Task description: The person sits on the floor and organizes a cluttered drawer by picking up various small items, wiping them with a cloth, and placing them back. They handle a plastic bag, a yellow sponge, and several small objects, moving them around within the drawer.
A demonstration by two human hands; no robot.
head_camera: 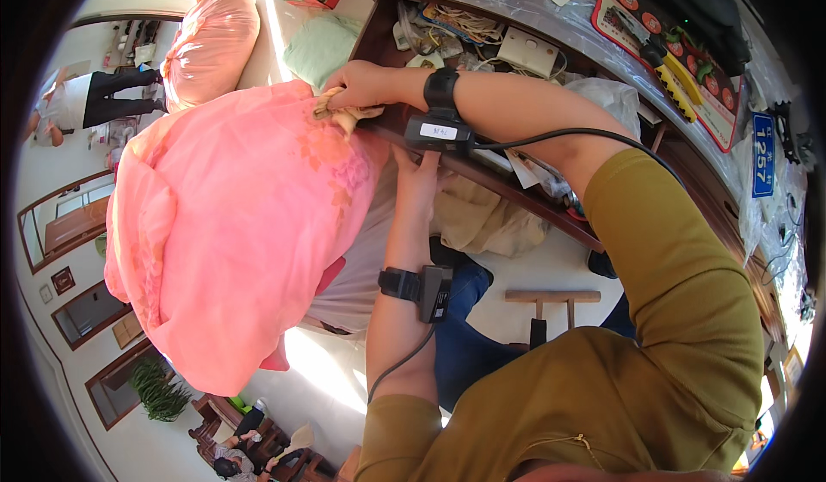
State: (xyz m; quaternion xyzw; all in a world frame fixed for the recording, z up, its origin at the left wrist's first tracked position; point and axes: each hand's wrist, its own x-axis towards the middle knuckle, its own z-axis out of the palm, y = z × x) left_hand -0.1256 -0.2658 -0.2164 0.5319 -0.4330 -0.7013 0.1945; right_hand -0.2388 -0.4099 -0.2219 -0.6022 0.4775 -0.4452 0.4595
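Observation:
My right hand reaches across to the upper left, its fingers closed on a bunched piece of tan cloth. The cloth hangs between a large pink floral cloth-covered bundle and the open wooden drawer. Just below the right wrist is my left hand, by the drawer's front edge. The black device on the right wrist hides its fingertips, so I cannot tell whether it holds anything. Cables, a white wall switch and small parts lie in the drawer.
Yellow-and-black handled pliers lie on a printed mat on the table at right. Beige cloth hangs below the drawer. A wooden stool frame stands near my legs. Two other people are farther off.

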